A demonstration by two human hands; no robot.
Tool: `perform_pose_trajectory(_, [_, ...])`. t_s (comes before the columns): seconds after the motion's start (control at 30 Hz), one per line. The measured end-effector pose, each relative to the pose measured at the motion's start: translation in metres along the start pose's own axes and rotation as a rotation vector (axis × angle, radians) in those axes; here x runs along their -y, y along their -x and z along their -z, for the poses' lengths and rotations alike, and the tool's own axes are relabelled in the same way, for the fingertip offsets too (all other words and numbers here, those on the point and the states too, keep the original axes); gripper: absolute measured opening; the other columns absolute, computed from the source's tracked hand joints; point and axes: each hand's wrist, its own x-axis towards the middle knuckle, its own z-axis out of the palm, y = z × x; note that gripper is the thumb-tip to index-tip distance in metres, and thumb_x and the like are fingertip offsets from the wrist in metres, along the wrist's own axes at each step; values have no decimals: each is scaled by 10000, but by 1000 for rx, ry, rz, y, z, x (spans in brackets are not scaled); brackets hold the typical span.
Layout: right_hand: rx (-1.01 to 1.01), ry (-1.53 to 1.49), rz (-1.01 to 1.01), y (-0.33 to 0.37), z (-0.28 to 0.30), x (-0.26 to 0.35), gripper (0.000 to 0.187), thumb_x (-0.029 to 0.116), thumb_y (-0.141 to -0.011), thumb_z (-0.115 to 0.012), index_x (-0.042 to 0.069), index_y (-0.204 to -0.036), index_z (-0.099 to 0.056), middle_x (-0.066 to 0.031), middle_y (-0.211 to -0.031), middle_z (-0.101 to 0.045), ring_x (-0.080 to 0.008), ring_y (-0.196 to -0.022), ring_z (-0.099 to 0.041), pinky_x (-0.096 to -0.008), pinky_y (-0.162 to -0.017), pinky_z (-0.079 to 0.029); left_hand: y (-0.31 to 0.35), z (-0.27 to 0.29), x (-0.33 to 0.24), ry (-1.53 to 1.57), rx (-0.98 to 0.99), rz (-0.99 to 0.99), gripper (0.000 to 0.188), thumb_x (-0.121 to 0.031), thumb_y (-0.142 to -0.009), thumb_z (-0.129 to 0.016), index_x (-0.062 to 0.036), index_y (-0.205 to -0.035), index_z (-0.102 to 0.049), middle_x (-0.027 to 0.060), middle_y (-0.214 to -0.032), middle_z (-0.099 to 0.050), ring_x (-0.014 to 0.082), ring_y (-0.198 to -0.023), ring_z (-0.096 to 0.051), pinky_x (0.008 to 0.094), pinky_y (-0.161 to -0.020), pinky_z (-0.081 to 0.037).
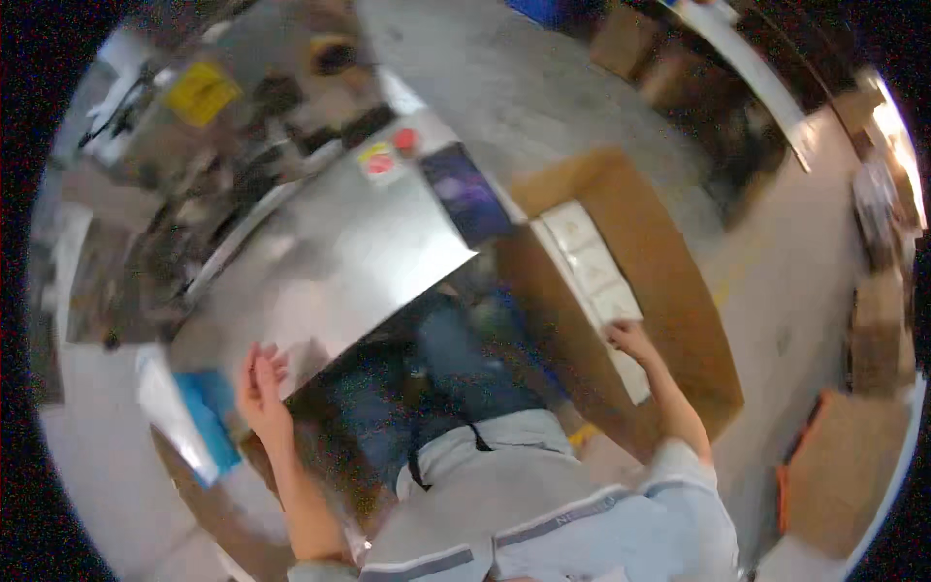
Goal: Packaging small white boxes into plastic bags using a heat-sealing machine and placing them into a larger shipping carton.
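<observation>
My right hand point(632, 343) reaches into a tall open cardboard box point(667, 267). Its fingers are curled closed at one of the white packets point(609, 299), which stand in a row along the box's left inner side. The fingertips are blurred and partly hidden against the white. Over the near left edge of a shiny metal worktable point(373, 257), my left hand point(262, 390) hovers with its fingers extended and holds nothing. Just left of that hand is a blue and white bag or packet point(206, 417), lying on a cardboard box.
A machine point(262, 126) with dark parts and a yellow label stands behind the table. A purple box point(465, 194) sits at the table's right corner, beside a red button point(405, 142). Cardboard boxes point(849, 475) stand at the far right. A long table point(752, 73) is at the back.
</observation>
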Motion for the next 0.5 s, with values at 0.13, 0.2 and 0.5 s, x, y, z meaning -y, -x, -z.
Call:
perform_pose_trajectory(0.13, [-210,-450,-23,51,50,66,385,250,-957,-643,-54,-1190,-598,-85,-951,-694,-150,-813,-668,-283,-670,-541,-63,108,5,-252,-471,-395,361,-148,-1029,-516,58,-1322,-554,166,-1243,-635,233,-1136,-612,331,-996,-468])
perform_pose_trajectory(0.2, [-288,-486,73,65,59,112,359,232,-960,-642,-39,-1192,-599,-80,-989,-687,-156,-856,-680,-277,-693,-544,-83,165,24,-642,-704,-347,439,-176,-954,-627,82,-1301,-552,226,-1265,-616,310,-1180,-591,375,-1044,-435])
perform_pose_trajectory(0.5, [-311,-527,474,84,59,266,271,127,-974,-622,-20,-1201,-609,-74,-1044,-687,-160,-929,-677,-278,-778,-542,-93,278,91,-654,-739,-29,468,-336,-759,-807,19,-1004,-628,176,-922,-676,311,-875,-649,427,-795,-503])
